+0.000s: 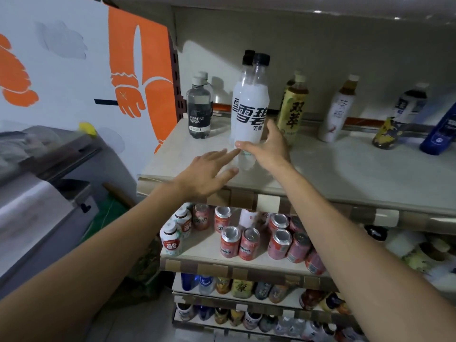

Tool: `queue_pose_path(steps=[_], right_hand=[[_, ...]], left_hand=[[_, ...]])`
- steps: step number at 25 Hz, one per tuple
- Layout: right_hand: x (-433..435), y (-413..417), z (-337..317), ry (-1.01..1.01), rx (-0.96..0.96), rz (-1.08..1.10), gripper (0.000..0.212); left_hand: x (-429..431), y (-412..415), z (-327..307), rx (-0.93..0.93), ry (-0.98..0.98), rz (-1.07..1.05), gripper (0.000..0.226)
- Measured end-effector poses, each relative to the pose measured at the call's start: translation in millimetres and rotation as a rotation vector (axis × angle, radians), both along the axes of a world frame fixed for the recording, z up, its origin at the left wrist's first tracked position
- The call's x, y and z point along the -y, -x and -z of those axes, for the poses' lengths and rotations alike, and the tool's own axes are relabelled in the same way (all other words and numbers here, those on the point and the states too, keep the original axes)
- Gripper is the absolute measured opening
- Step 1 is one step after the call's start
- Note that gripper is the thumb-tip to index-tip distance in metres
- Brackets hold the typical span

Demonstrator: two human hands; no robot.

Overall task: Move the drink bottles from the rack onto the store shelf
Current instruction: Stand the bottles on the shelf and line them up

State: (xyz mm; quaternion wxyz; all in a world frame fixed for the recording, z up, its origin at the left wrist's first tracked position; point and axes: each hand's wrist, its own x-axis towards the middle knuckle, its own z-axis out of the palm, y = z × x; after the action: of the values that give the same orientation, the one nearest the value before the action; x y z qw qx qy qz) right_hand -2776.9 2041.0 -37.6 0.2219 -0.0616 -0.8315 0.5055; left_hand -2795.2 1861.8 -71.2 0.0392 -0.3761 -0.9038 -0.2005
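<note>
Top shelf [345, 169], pale surface, front edge near the camera.

White-labelled bottle [249, 114] stands upright on the left half of the shelf, black cap, clear neck. A second bottle of the same kind [247, 56] is right behind it, mostly hidden.

Right hand [270, 144]: spread wide. The thumb lies across the low front of the white-labelled bottle and the straight fingers rise along its right side. Cannot tell whether there is any squeeze.

Left hand [209, 174]: flat, fingers straight, holding nothing. The index tip reaches the bottle's base from the left, at or just beside it.

Left of these, a dark soda bottle [198, 112] with a grey cap and a twin behind it. To the right, a yellow tea bottle [292, 114], then a white tea bottle [338, 114], then a blue bottle [439, 132] at the right edge.

On the shelf below, red cans [246, 240] stand in rows. Far left, an orange and white poster [74, 70].
</note>
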Motion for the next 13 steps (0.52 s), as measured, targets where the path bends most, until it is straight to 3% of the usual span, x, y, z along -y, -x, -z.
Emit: queue_pose_path(steps=[2,6,13], right_hand=[[1.9,19.8,7.0,-0.006,-0.006,-0.01,0.071],[2.7,50.7,23.4,-0.049,-0.028,0.024,0.08],[1.5,67.5,38.7,-0.137,-0.108,0.075,0.081]], left_hand=[[-3.3,8.9,-1.5,0.035,0.134,-0.06,0.063],[-11.4,24.3,-6.1,0.043,0.2,-0.06,0.055],[-27.0,39.5,5.7,0.009,0.102,-0.066,0.049]])
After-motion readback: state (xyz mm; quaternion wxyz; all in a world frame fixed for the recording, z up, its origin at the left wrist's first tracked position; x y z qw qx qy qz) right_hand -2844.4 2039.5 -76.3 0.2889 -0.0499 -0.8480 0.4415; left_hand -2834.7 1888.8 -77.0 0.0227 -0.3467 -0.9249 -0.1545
